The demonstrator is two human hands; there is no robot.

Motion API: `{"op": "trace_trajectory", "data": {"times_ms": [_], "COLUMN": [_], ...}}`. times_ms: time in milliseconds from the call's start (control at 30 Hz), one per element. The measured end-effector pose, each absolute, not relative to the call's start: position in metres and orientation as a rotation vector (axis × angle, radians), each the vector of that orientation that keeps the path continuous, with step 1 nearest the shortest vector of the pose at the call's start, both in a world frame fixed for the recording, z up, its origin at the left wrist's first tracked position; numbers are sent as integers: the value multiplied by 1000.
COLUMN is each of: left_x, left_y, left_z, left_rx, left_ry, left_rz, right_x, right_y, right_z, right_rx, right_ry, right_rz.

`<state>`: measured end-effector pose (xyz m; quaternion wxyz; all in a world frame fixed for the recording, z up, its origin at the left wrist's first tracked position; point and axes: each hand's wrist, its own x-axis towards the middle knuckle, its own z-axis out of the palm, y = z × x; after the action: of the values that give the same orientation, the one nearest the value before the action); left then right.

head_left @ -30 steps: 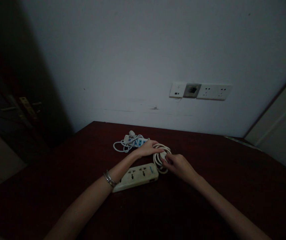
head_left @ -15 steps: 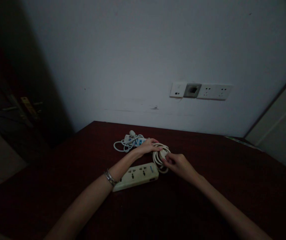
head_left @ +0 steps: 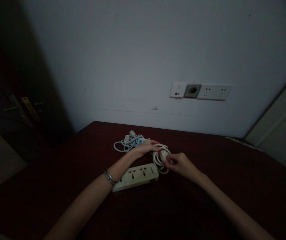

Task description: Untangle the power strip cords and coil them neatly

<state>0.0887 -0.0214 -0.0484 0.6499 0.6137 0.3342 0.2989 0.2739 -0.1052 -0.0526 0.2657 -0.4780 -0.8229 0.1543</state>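
Note:
A cream power strip lies on the dark red table. Its coiled cream cord sits just behind its right end. My left hand rests on the far side of the coil with fingers curled over the cord. My right hand pinches the plug at the coil's right side and lifts it a little. A second white and blue power strip with a tangled white cord lies behind my left hand.
White wall sockets are set in the grey wall above the table's far edge. A dark door with a handle stands at the left. A pale door or cabinet is at the right.
My right hand has raised the plug slightly off the coil and shifted a little right. My left hand stays on the coil.

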Motion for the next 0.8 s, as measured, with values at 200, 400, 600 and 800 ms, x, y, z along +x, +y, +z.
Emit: {"op": "trace_trajectory", "data": {"times_ms": [200, 400, 600, 800], "left_x": [90, 90, 89, 87], "left_y": [-24, -26, -22, -18], "left_z": [-47, -44, -47, -42], "left_rx": [1370, 1337, 1416, 1827], "left_ry": [709, 696, 755, 848], "left_rz": [670, 647, 670, 650], "right_x": [275, 274, 273, 274], "right_y": [-105, -107, -111, -112], "right_z": [-50, -45, -41, -41], "right_rx": [-1242, -1230, -1245, -1249], "right_ry": [-2170, -2215, -2279, -2231], "right_rz": [613, 595, 301, 215]}}
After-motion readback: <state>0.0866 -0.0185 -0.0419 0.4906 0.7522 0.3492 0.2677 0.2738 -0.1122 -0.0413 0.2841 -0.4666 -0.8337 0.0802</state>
